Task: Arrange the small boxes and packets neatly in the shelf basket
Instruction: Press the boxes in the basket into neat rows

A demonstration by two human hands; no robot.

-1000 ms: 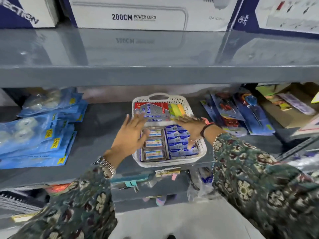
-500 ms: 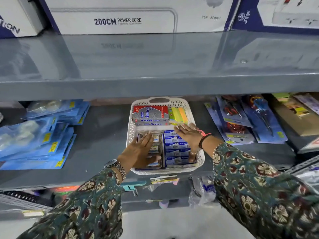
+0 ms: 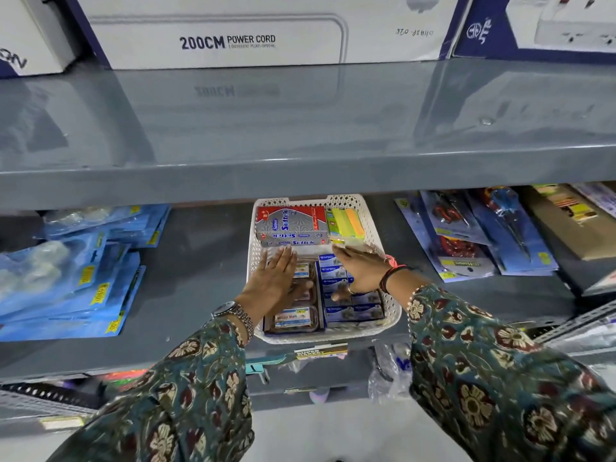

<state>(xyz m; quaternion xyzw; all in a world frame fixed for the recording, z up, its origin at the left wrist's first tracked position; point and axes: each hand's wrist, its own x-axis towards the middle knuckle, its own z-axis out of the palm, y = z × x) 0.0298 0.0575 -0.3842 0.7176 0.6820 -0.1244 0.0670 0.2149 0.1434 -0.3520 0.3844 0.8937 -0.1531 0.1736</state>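
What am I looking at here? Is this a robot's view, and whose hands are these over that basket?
No robot here: a person wears a wide-angle camera on the head, so you see their own arms from above. The left hand and right hand lie flat and open over a white plastic basket on a grey metal shelf, pressing on its contents rather than gripping anything. Under the left hand are clear packets; under the right, small blue boxes in rows. Behind them sit a red-and-grey Softek box and a pad of coloured sticky notes. Blue blister packs lie to the left, carded scissors to the right. A power cord box stands on the shelf above.
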